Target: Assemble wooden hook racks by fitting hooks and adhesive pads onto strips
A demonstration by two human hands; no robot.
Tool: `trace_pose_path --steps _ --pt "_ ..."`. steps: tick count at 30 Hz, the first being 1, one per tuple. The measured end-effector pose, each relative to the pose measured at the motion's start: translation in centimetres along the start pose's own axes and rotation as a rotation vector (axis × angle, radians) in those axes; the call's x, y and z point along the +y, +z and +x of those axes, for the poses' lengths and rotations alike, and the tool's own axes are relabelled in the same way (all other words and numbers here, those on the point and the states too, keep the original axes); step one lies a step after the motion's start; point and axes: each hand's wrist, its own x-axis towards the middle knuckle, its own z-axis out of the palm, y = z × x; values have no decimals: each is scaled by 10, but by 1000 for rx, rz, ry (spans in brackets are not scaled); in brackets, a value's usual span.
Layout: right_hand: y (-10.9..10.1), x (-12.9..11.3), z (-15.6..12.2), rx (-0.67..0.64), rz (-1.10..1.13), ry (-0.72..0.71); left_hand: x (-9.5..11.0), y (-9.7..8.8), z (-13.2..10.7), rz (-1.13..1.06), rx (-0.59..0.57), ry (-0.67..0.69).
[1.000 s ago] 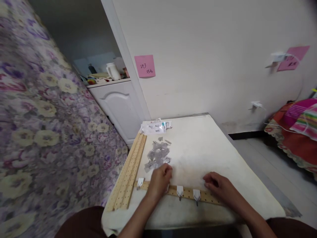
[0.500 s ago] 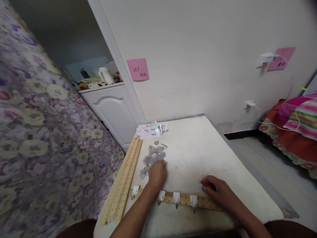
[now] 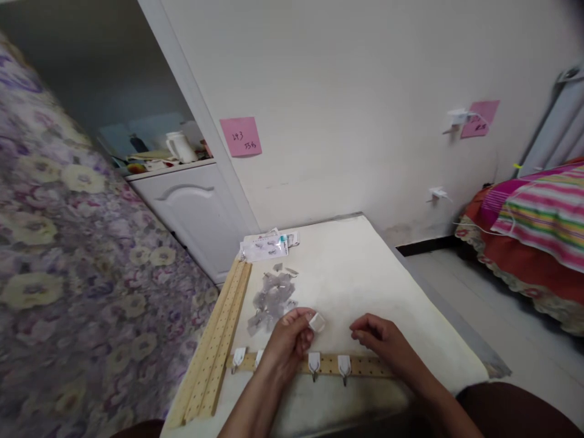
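Left hand (image 3: 288, 340) fingers pinch small clear plastic adhesive hook (image 3: 317, 322); right hand (image 3: 381, 339) fingers curled, empty, near perforated wooden strip (image 3: 365, 365).

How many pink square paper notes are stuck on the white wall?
2. One pink square paper note hangs at the left; the other pink note hangs far right, partly behind a white wall fitting. None appears hidden.
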Motion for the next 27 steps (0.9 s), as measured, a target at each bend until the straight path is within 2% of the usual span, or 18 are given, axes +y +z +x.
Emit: trace_pose_path --steps 4,6,9,13,16,20,23,27 --pt "2 -6 -3 -68 191 44 -1 24 -14 -422 -97 -196" --pt "4 -8 -5 -117 294 54 -3 33 -18 -492 -105 -235" --pt "7 -10 -9 -186 401 103 -6 40 -20 -400 -35 -168" --pt "11 -8 -10 -204 489 190 -6 44 -24 -103 33 61" --pt "11 -7 -10 -178 524 187 -4 47 -31 70 11 199" --pt "8 -9 -10 -164 531 180 -3 51 -39 187 -76 385" --pt "6 -8 -11 -159 479 135 -8 53 -42 217 -62 389" --pt "1 -5 -9 -148 401 79 -20 59 -48 69 8 227"
